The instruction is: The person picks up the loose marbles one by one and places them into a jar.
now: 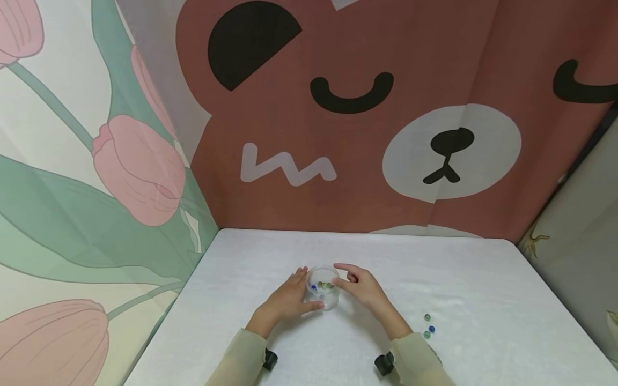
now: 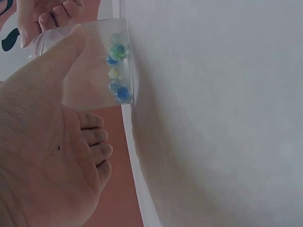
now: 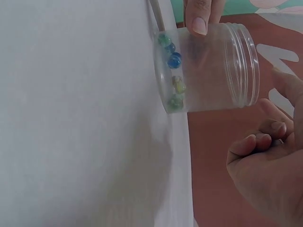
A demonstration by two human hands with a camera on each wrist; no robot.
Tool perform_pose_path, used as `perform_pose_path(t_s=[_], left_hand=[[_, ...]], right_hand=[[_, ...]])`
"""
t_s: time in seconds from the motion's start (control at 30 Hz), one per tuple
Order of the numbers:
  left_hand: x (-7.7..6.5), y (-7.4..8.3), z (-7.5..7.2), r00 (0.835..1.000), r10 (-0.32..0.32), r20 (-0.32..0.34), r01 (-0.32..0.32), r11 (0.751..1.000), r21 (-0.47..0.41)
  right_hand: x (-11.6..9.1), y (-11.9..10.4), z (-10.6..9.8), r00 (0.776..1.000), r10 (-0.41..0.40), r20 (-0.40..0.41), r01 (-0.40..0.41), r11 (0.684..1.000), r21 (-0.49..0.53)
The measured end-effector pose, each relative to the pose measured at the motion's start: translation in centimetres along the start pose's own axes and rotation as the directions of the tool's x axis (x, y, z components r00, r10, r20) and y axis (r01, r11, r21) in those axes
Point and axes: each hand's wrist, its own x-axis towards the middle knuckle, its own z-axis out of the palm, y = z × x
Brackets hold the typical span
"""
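Observation:
A clear plastic jar (image 1: 330,302) with a threaded rim and no lid stands upright on the white table. My left hand (image 1: 286,300) holds its left side, the thumb along the near wall and the fingers on the far side. Several blue, green and yellowish glass marbles (image 2: 122,93) lie on the jar's bottom. At the jar's rim is my right hand (image 1: 366,291), thumb and forefinger apart with nothing seen between them. Its other fingers (image 3: 244,146) are curled toward the palm. To the right of the right forearm, a blue marble (image 1: 432,329) lies between two green marbles (image 1: 427,317).
The white table (image 1: 483,289) carries the jar and the loose marbles. A brown cloth with a bear print (image 1: 357,203) hangs behind its far edge, and a tulip-print cloth (image 1: 140,166) hangs at the left.

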Motion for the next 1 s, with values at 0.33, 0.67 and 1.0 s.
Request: perform_pose_path(t_s=[0.33, 0.67, 1.0], left_hand=[[0.1, -0.1, 0.2, 1.000, -0.005, -0.007, 0.005, 1.000, -0.012], [0.1, -0.2, 0.3, 1.000, 0.002, -0.007, -0.002, 1.000, -0.010], [0.0, -0.2, 0.2, 1.000, 0.022, -0.012, -0.022, 1.000, 0.000]], right_hand=[[-0.4, 0.3, -2.1, 1.000, 0.012, -0.024, -0.012, 1.000, -0.025], [-0.7, 0.7, -4.3, 0.999, 0.041, -0.011, -0.041, 0.998, -0.054], [-1.5, 1.3, -6.6, 0.997, 0.076, -0.019, -0.078, 0.993, -0.093]])
